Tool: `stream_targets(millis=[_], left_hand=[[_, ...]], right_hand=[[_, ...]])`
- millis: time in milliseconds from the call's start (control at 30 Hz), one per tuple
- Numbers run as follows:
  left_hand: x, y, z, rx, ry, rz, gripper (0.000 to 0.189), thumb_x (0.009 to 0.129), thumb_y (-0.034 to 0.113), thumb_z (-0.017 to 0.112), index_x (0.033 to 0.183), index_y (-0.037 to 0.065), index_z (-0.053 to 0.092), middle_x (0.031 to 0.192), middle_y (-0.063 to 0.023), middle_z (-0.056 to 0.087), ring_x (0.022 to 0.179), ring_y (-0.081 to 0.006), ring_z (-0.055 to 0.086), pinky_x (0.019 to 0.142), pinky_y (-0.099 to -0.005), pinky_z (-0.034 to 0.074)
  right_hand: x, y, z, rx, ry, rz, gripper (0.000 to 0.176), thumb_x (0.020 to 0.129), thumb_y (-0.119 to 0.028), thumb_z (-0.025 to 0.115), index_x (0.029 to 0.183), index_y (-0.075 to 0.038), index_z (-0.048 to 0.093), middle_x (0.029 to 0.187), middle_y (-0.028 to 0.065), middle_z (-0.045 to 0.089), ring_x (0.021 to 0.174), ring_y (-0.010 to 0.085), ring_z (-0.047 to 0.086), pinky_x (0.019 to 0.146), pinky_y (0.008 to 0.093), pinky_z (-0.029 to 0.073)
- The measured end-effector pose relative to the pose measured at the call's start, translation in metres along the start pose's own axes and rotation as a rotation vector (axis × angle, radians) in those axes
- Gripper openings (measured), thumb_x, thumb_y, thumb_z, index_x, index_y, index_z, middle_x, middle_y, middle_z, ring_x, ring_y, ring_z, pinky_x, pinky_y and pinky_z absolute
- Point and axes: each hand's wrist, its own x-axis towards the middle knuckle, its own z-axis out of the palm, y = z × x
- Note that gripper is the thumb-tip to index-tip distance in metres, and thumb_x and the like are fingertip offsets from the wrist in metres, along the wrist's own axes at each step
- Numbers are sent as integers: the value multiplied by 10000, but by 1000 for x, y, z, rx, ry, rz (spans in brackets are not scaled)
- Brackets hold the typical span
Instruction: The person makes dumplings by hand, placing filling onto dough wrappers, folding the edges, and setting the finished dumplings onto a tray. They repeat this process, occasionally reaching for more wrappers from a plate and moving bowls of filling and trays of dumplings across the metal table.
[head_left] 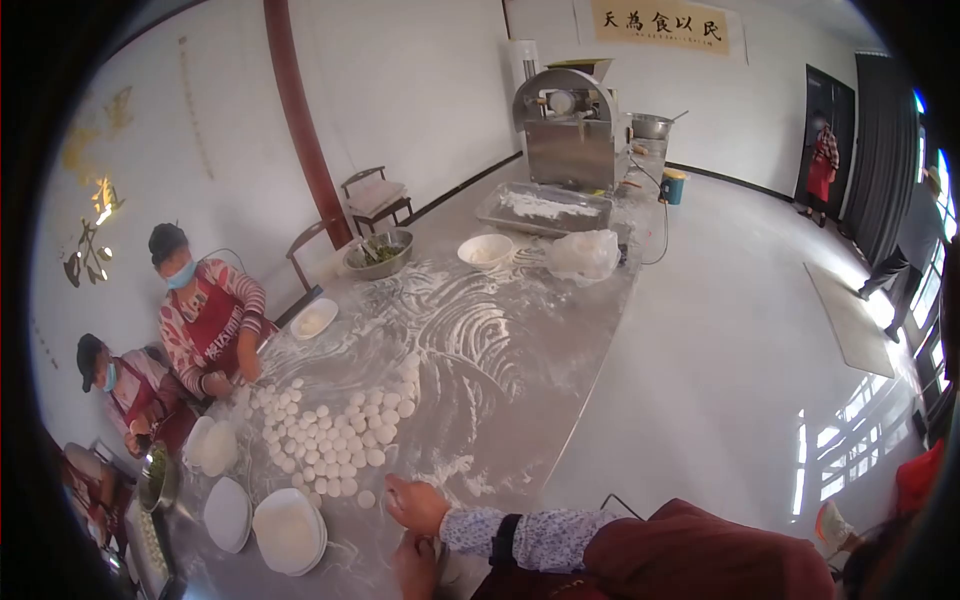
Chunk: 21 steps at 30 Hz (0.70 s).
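My right hand [416, 506] rests low over the floury table [520, 395], its fingers curled inward; what lies under them, if anything, is hidden. A small flattened dough piece [366, 498] lies just left of its fingertips. Below it, my left hand [415, 566] is partly covered by the right hand and forearm, so its fingers do not show clearly. Many small round dough pieces [335, 440] are spread beyond my hands. Toward the near left, thin white dough wrappers [288, 535] are stacked on a plate, beside another white plate [228, 515].
Two masked people in red aprons [215, 320] work across the table. Bowls of green filling [378, 255] [157, 478], a white bowl [486, 252], a plastic bag [584, 256], a metal tray [545, 210] and a steel machine [568, 130] stand around. Another person [822, 165] is by the door.
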Motion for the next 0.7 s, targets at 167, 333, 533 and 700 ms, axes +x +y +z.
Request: stream_targets(millis=[167,333,533,700], left_hand=[[-20,-68,8,178,-31,170,169,842,160,519,889,-2,523,863,-207,577,825,-372,545,733,-438,420],[-23,-32,-3,165,-60,223,168,852,156,507,888,-8,525,829,-197,576,792,-362,543,719,-430,420],[-4,-13,-2,-29,-89,2,152,849,144,512,866,-5,533,832,-206,575,780,-366,539,712,-438,422],[-24,-41,-20,87,-58,75,215,870,174,480,896,-29,546,872,-233,576,817,-399,527,744,-432,417]], right_hand=[[-35,9,-29,-59,65,45,254,821,-245,498,994,-59,493,800,208,588,738,412,566,643,476,457],[-33,0,-27,6,86,-9,223,792,-199,514,945,-50,448,734,228,563,699,431,547,608,509,422],[-12,-3,-14,6,-6,57,277,779,-196,532,992,-41,447,783,230,578,735,428,557,641,494,440],[-45,8,-34,-6,24,77,278,785,-207,536,991,-36,461,791,223,584,731,428,565,646,493,447]])
